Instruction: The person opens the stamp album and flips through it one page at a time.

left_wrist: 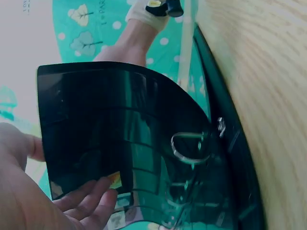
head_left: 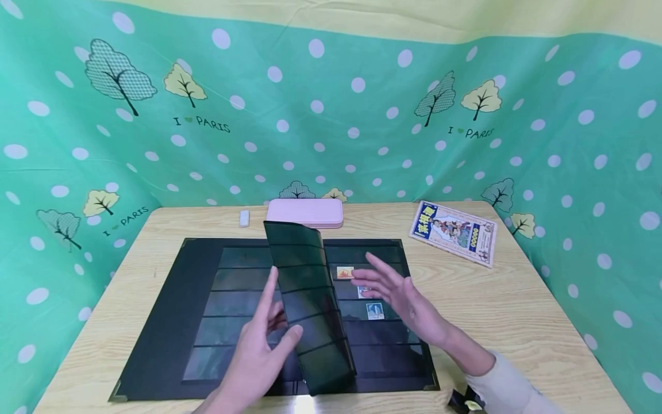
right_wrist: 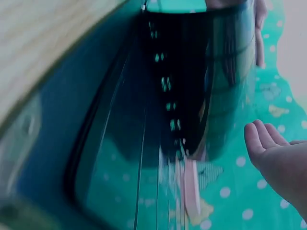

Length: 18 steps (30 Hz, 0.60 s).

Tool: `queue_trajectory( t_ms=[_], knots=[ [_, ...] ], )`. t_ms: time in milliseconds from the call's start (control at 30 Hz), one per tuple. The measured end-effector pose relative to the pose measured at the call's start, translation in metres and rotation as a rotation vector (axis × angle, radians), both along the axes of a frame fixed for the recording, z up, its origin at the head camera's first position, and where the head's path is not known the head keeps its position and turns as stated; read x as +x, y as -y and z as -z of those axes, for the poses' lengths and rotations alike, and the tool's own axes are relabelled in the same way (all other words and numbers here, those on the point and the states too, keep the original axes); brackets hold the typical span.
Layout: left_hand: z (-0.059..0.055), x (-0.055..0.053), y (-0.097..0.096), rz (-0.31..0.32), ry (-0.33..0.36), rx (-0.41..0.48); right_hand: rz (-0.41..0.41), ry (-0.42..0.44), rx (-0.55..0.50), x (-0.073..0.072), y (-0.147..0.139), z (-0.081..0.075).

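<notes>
A black stamp album (head_left: 155,322) lies open on the table, and one dark page (head_left: 310,305) stands raised and bowed near its spine. At that page's free edge is my left hand (head_left: 258,351), index finger extended along it and thumb tip right at the edge. Its fingers (left_wrist: 88,203) overlap the page face in the left wrist view. My right hand (head_left: 408,299) hovers with extended fingers over the right-hand page, holding nothing. On that page sit an orange stamp (head_left: 345,272) and a blue stamp (head_left: 374,311); another stamp (head_left: 364,292) is partly hidden by the right fingers.
Behind the album lie a pink case (head_left: 305,213) and a small white block (head_left: 244,218). A printed booklet (head_left: 455,233) rests at the back right. Near the right sleeve is a small black object (head_left: 460,401). Patterned green cloth (head_left: 320,132) surrounds the table (head_left: 517,322).
</notes>
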<state>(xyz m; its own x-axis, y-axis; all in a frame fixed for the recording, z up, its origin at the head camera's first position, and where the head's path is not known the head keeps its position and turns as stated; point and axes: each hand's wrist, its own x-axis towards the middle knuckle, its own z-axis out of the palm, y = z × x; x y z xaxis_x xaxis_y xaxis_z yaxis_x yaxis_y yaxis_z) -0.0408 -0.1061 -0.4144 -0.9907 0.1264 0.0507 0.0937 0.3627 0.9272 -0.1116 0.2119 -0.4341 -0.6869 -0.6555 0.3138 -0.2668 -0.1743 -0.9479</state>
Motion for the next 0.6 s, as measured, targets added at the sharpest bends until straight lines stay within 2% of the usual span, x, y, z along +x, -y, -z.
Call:
queue_trajectory(
  t_ms=[133, 267, 367, 500, 600],
  knots=[
    [-0.003, -0.005, 0.01, -0.042, -0.026, 0.023, 0.092, -0.051, 0.056, -0.005, -0.014, 0.002],
    [-0.008, -0.01, 0.021, -0.068, -0.002, 0.089, 0.197, -0.067, 0.122, -0.009, -0.027, 0.006],
    [-0.01, -0.015, 0.032, -0.084, 0.048, 0.143, 0.273, -0.052, 0.188, -0.011, -0.037, 0.01],
    [-0.012, -0.021, 0.049, -0.095, 0.152, 0.157, 0.341, -0.019, 0.278, -0.017, -0.048, 0.015],
    [-0.01, -0.025, 0.061, -0.104, 0.207, 0.221, 0.39, -0.028, 0.355, -0.022, -0.055, 0.021]
  ],
)
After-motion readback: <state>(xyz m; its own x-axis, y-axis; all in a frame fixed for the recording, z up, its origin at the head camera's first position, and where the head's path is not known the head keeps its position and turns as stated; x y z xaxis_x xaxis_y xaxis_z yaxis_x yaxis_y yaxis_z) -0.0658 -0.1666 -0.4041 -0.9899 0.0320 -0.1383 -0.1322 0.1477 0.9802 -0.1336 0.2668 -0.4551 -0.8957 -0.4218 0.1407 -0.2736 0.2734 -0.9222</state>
